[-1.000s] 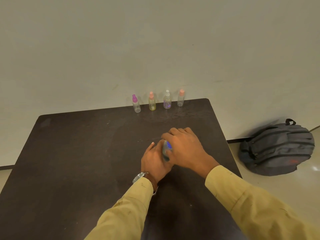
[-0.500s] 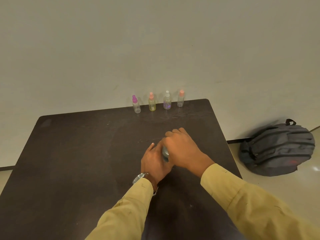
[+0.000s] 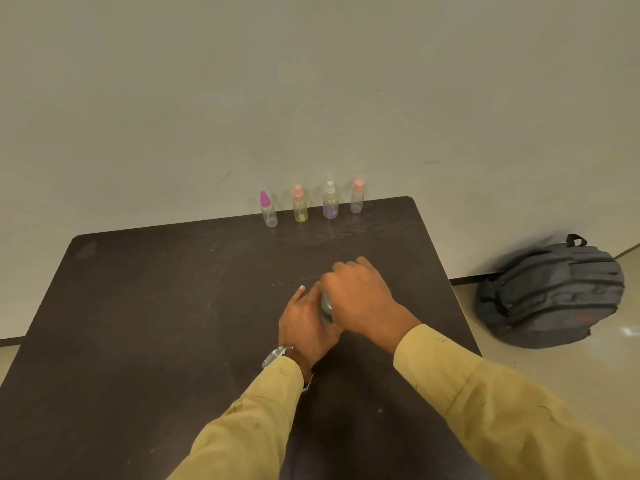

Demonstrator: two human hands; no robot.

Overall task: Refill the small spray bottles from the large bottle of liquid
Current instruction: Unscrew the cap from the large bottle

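Several small clear spray bottles stand in a row at the table's far edge: one with a purple top (image 3: 267,208), a yellowish one with an orange top (image 3: 300,208), one with a white top and purple tint (image 3: 330,201), and one with an orange cap (image 3: 357,196). At the table's middle, my left hand (image 3: 304,320) grips the body of a greyish bottle (image 3: 326,304) from the left. My right hand (image 3: 360,296) is curled over that bottle's top and hides most of it. Its cap cannot be seen.
The dark brown table (image 3: 156,323) reaches to a plain wall behind. A grey backpack (image 3: 550,292) lies on the pale floor to the right of the table. A watch sits on my left wrist (image 3: 275,353).
My right hand has turned over the bottle's top and now covers the blue part that showed a second ago. My left hand has stayed in place.
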